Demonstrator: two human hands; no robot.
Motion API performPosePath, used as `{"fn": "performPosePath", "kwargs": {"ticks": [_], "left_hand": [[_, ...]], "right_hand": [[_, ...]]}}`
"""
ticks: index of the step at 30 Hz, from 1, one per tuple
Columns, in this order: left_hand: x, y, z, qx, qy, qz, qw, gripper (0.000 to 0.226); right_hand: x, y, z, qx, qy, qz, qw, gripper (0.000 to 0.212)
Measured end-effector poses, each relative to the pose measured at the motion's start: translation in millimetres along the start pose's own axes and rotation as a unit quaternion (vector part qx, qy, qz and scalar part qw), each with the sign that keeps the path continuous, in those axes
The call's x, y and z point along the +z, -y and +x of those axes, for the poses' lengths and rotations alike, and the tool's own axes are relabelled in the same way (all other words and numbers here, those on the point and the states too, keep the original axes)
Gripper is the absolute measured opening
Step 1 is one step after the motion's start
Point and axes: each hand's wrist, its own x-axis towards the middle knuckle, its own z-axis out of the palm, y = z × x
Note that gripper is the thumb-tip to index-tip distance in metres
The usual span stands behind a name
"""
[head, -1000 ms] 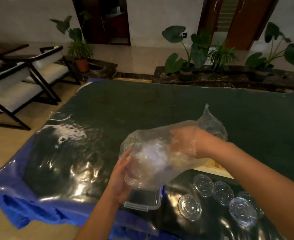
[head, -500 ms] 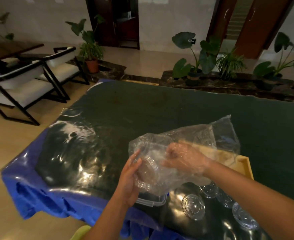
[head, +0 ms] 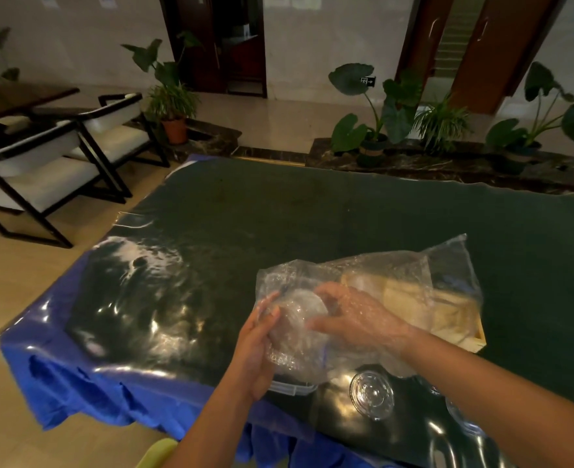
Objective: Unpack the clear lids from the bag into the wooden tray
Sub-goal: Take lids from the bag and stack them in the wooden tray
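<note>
1. Lids (head: 299,315) sit stacked inside the bag (head: 414,275), which I hold low over the table (head: 278,214), in front of the wooden tray (head: 476,342).
2. My right hand (head: 356,320) has pushed deeper into the bag and now curls round the stack.
3. My left hand (head: 256,352) grips the bag and stack from outside.
4. Pulling the stack out looks next; a loose lid (head: 371,398) lies on the table, outside the tray.

Tabletop (head: 278,214): dark green cover, glossy clear sheet (head: 136,298) over the near part, blue cloth (head: 76,383) hanging at the edge. On it: wooden tray (head: 474,342) at right, clear lids (head: 372,398) near the front, clear box (head: 292,388) partly hidden.
</note>
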Motion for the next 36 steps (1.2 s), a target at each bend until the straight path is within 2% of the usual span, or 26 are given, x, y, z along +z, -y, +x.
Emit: {"fn": "performPosePath", "kwargs": {"ticks": [3,7,11,15,18,21,22,26,29,32,36], "left_hand": [[6,2,-1,-0.006,-0.001,0.010,1.000,0.053],[7,2,-1,-0.017,-0.018,0.015,1.000,0.065],[7,2,0,-0.007,-0.018,0.005,1.000,0.062],[10,2,0,0.000,-0.011,-0.012,1.000,0.064],[10,5,0,-0.007,-0.007,-0.009,1.000,0.068],[12,9,-1,-0.015,-0.007,0.011,1.000,0.072],[12,9,-1,-0.017,-0.012,0.012,1.000,0.073],[5,8,1,-0.010,-0.024,0.003,1.000,0.074],[2,8,2,-0.006,-0.019,0.013,1.000,0.073],[3,8,2,-0.008,-0.009,0.026,1.000,0.062],[8,8,0,0.007,-0.006,0.041,0.999,0.047]], "right_hand": [[10,-8,2,-0.022,-0.026,-0.006,0.999,0.035],[15,-12,4,-0.092,-0.066,-0.145,0.983,0.048],[11,-17,0,-0.037,-0.036,-0.043,0.998,0.057],[18,-15,-3,-0.030,-0.108,0.016,0.994,0.060],[21,-16,0,0.007,-0.126,0.043,0.991,0.044],[28,-20,1,0.046,-0.116,0.022,0.992,0.024],[29,-21,2,0.058,-0.107,0.016,0.992,0.025],[26,-19,3,0.047,-0.017,-0.042,0.998,0.059],[28,-17,-4,0.033,-0.023,-0.033,0.999,0.060],[29,-14,-6,0.039,-0.040,-0.058,0.997,0.071],[26,-7,-3,0.034,-0.032,-0.101,0.994,0.064]]}}
